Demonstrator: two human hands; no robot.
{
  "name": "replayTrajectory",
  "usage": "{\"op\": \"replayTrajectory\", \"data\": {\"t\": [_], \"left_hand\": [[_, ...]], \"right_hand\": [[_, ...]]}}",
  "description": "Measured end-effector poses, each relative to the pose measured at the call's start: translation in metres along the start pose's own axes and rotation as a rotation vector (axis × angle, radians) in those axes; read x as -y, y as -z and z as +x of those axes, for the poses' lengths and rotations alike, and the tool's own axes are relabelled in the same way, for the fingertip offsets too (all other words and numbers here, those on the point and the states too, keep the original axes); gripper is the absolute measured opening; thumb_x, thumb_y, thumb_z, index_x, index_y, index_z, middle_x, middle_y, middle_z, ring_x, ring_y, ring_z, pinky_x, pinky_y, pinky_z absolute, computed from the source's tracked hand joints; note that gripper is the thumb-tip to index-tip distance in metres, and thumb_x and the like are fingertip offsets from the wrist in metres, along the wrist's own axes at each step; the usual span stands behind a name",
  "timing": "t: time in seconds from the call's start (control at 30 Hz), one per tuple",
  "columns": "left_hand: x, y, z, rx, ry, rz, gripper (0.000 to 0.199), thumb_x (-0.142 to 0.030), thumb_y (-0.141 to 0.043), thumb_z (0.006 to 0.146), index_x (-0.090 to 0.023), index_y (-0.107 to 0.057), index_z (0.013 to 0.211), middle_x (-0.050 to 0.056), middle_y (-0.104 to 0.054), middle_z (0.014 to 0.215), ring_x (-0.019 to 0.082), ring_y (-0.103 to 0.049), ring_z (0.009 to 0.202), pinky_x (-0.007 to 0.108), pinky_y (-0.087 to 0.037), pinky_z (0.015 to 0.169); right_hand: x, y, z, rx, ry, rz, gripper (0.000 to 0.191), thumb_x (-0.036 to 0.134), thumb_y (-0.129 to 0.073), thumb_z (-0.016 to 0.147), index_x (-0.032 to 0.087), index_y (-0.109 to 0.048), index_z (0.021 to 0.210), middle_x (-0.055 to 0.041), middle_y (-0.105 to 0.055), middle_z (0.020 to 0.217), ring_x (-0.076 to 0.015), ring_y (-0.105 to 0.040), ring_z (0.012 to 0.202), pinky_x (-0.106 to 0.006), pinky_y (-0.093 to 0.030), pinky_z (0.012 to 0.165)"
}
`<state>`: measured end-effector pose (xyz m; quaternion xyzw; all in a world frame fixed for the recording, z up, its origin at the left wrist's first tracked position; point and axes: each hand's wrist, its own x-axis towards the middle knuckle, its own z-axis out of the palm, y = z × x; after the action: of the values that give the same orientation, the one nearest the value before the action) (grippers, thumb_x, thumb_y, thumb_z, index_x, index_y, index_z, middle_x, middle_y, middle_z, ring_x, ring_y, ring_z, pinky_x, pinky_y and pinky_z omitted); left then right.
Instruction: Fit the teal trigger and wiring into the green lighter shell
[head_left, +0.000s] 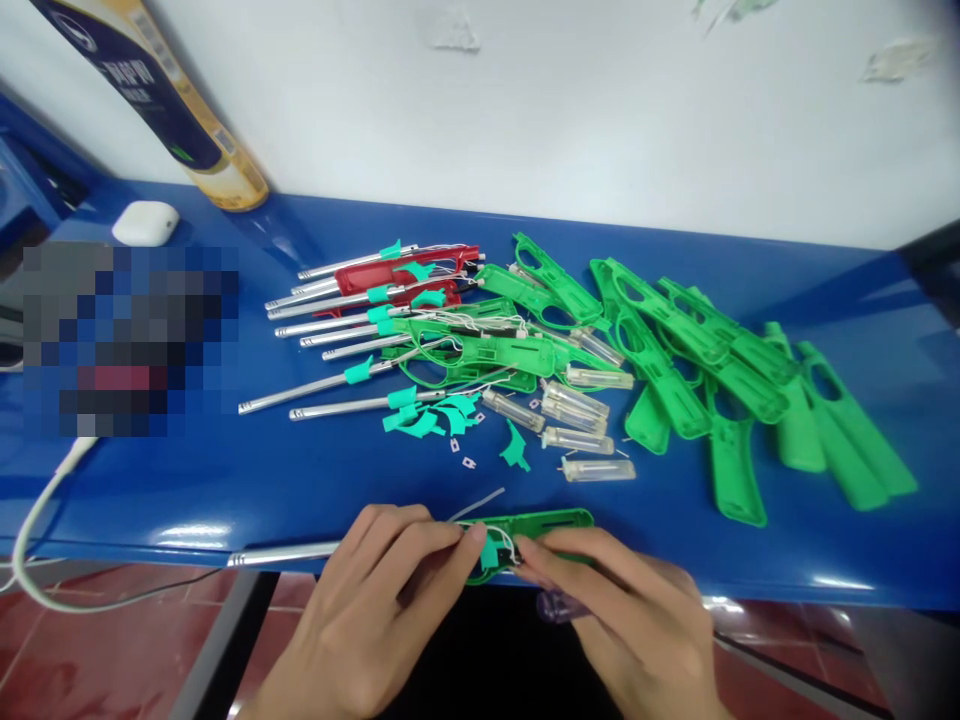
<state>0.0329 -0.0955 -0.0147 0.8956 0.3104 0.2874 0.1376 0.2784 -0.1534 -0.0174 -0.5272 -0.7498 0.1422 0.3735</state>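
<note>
At the front table edge, my left hand [375,590] is closed on a green lighter shell half [555,520], its thumb pressing by a teal trigger [490,553]. A silver lighter tube [285,552] sticks out leftward from under that hand. White wires [504,538] loop over the shell beside the trigger. My right hand [630,600] is closed, its fingertips pinched at a small black part [513,556] at the wires. Beneath those fingers shows a dark purple translucent piece [559,605], mostly hidden by the hand. A thin clear tube [480,503] lies behind the left fingers.
Behind lie several silver tubes with teal triggers [360,370], red shells [382,272], clear fuel tanks [598,470] and loose triggers [515,446]. Green shells [739,470] are piled at right. A tall bottle [225,170], white case [146,223] and white cable [30,540] are left.
</note>
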Motion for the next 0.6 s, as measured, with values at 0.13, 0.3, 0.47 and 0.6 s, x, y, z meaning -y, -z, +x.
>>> {"op": "replayTrajectory", "data": {"t": [0.13,0.3,0.47,0.6], "left_hand": [[0.0,-0.005,-0.009,-0.003,0.053,-0.012,0.031,-0.009,-0.046,0.115,-0.015,-0.069,0.135,0.005,-0.073,0.107,0.018,-0.058,0.103,0.032,-0.048,0.087],[-0.001,-0.005,-0.007,-0.016,0.059,-0.022,0.031,-0.01,-0.044,0.115,-0.014,-0.071,0.13,0.005,-0.073,0.106,0.017,-0.059,0.101,0.031,-0.048,0.087],[-0.002,0.0,0.002,-0.041,0.04,-0.004,0.034,-0.011,-0.041,0.116,-0.013,-0.074,0.122,0.004,-0.075,0.103,0.017,-0.06,0.1,0.031,-0.047,0.088],[-0.002,0.002,0.005,-0.042,0.041,-0.018,0.033,-0.012,-0.042,0.116,-0.013,-0.074,0.121,0.004,-0.077,0.103,0.017,-0.063,0.1,0.032,-0.048,0.089]], "right_hand": [[-0.001,-0.003,-0.004,0.018,0.035,-0.025,0.032,0.003,-0.055,0.104,0.016,-0.076,0.124,-0.0075,-0.081,0.105,-0.014,-0.082,0.079,-0.023,-0.063,0.063],[0.0,-0.004,-0.004,0.016,0.039,-0.06,0.036,0.001,-0.053,0.103,0.018,-0.075,0.126,-0.0083,-0.08,0.108,-0.0168,-0.082,0.081,-0.026,-0.064,0.062],[0.007,0.003,0.004,0.038,0.09,-0.138,0.039,-0.005,-0.049,0.097,0.014,-0.077,0.117,-0.0084,-0.082,0.102,-0.0174,-0.083,0.08,-0.023,-0.065,0.062],[0.01,0.003,0.004,0.04,0.105,-0.213,0.04,-0.004,-0.047,0.1,0.015,-0.077,0.118,-0.0073,-0.083,0.104,-0.0154,-0.082,0.076,-0.024,-0.063,0.063]]}}
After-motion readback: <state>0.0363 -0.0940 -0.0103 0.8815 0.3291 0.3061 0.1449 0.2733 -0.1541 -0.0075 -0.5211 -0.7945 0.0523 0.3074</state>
